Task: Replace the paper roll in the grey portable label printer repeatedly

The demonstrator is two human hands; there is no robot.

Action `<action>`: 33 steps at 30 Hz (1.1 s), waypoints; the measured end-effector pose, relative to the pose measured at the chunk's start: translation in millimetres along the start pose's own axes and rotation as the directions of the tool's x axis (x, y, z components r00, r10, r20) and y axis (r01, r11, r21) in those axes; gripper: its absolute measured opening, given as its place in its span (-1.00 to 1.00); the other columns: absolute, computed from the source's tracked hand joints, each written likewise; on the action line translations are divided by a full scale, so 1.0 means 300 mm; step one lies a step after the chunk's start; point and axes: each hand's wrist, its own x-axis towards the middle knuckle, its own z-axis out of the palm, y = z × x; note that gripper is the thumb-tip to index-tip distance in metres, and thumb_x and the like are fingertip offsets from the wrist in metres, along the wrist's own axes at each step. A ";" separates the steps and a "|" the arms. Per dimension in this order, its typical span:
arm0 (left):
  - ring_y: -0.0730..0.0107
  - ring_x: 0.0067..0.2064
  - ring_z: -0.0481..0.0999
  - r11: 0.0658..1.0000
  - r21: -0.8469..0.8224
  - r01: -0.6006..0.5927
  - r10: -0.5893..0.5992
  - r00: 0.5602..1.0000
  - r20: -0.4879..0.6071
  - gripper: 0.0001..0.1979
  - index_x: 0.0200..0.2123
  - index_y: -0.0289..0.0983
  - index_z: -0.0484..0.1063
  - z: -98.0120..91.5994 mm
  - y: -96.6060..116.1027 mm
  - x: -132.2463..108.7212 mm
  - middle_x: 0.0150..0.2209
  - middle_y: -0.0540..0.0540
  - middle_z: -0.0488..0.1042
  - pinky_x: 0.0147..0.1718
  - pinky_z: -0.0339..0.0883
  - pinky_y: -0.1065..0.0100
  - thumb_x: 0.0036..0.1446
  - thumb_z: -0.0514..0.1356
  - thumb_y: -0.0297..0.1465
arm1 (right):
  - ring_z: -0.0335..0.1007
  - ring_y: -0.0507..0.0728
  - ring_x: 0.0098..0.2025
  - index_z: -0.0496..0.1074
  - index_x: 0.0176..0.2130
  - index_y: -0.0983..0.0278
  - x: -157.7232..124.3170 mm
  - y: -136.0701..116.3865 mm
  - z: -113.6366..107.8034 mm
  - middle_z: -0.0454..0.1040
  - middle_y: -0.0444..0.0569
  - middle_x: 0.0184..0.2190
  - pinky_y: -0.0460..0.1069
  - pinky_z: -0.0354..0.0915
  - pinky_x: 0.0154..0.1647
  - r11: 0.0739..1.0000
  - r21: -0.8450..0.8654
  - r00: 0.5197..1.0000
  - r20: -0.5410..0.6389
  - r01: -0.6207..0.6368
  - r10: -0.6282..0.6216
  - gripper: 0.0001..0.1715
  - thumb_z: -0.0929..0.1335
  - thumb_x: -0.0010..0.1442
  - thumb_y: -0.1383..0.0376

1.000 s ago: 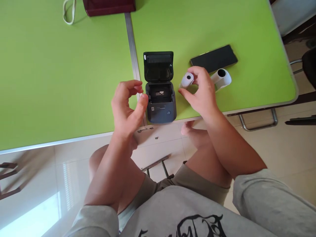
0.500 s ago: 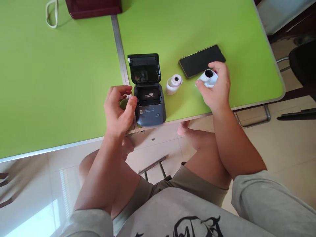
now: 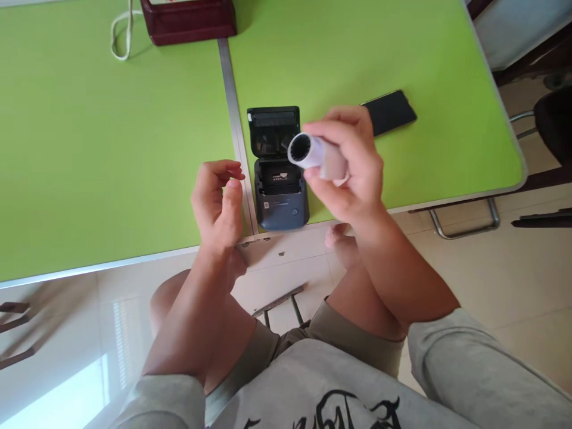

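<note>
A small dark blue-grey label printer stands at the table's front edge with its black lid tipped up and its paper bay exposed. My right hand is closed around a white paper roll with a wide dark core, held in the air to the right of the lid. The core's opening points left toward the printer. Just left of the printer, my left hand has its fingers curved and thumb apart, holding nothing. The smaller paper roll seen earlier is hidden, apparently behind my right hand.
A black phone lies on the green table, partly covered by my right hand. At the back stands a dark red box beside a white cord loop. A metal seam runs down the tabletop left of the printer.
My right hand has lifted the paper roll from beside the phone and carried it left toward the printer. My left hand has stayed near the printer's left side. The view has shifted slightly.
</note>
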 end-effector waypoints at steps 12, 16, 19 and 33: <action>0.04 -0.05 0.68 0.790 -0.382 0.480 -0.322 0.854 0.408 -0.42 -0.19 -0.09 0.61 -0.055 0.112 0.026 -0.23 -0.06 0.64 -0.06 0.62 0.09 0.03 0.37 0.28 | 0.61 0.16 0.06 0.32 0.08 0.01 0.007 -0.084 0.159 0.60 -0.11 0.00 0.15 0.61 0.06 0.943 0.324 0.991 0.130 -0.072 0.031 -0.60 0.40 0.32 0.33; 0.03 0.08 0.66 0.757 -0.418 0.502 -0.328 0.845 0.422 -0.36 -0.07 -0.08 0.58 -0.043 0.128 0.016 -0.12 -0.08 0.65 0.01 0.62 0.08 0.02 0.38 0.28 | 0.61 0.20 0.14 0.32 -0.08 0.03 0.005 -0.112 0.166 0.64 -0.09 0.06 0.21 0.59 0.12 0.980 0.179 0.990 0.129 -0.086 0.063 -0.66 0.42 0.27 0.41; -0.01 0.18 0.62 0.754 -0.406 0.517 -0.330 0.832 0.446 -0.29 0.01 -0.07 0.55 -0.032 0.136 0.010 -0.05 -0.10 0.64 0.03 0.61 0.06 0.02 0.33 0.33 | 0.64 0.21 0.11 0.32 -0.14 0.05 0.010 -0.115 0.163 0.67 -0.11 0.02 0.21 0.60 0.09 0.990 0.126 0.995 0.079 -0.069 0.059 -0.69 0.42 0.27 0.44; 0.11 0.12 0.59 0.970 -0.086 0.226 -0.211 0.965 0.159 -0.50 -0.01 -0.11 0.52 0.009 -0.050 0.014 0.02 -0.14 0.61 0.16 0.45 0.07 0.33 0.19 0.16 | 0.61 0.16 -0.28 0.47 -0.22 0.10 0.051 -0.018 0.018 0.70 -0.17 -0.21 0.08 0.51 -0.22 0.949 -0.270 0.884 0.388 -0.163 0.262 -0.81 0.53 0.22 0.25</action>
